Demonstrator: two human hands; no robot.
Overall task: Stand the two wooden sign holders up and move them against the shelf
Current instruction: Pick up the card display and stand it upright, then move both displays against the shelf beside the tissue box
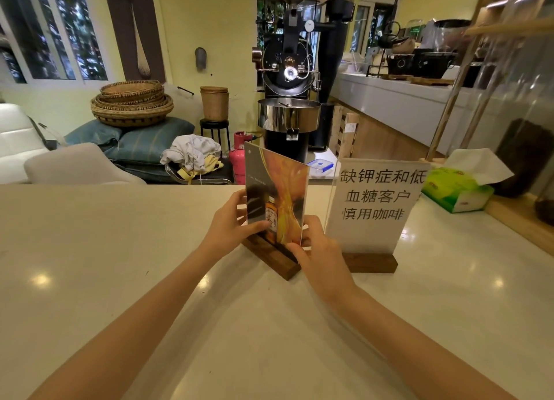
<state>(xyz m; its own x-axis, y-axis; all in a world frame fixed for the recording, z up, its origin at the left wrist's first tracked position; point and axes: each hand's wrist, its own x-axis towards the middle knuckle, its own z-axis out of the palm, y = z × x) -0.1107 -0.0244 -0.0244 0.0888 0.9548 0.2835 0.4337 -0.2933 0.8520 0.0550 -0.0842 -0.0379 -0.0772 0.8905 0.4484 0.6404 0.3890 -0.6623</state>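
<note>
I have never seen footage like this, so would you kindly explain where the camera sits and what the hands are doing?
There is no robot here. The single picture comes from a wide-angle camera on a person's head, looking down at their bare arms. On the pale counter stand two sign holders with wooden bases. The left hand and right hand grip the sides of the picture sign, which stands upright and turned at an angle. The text sign stands untouched beside it, with a green tissue box further right.
</note>
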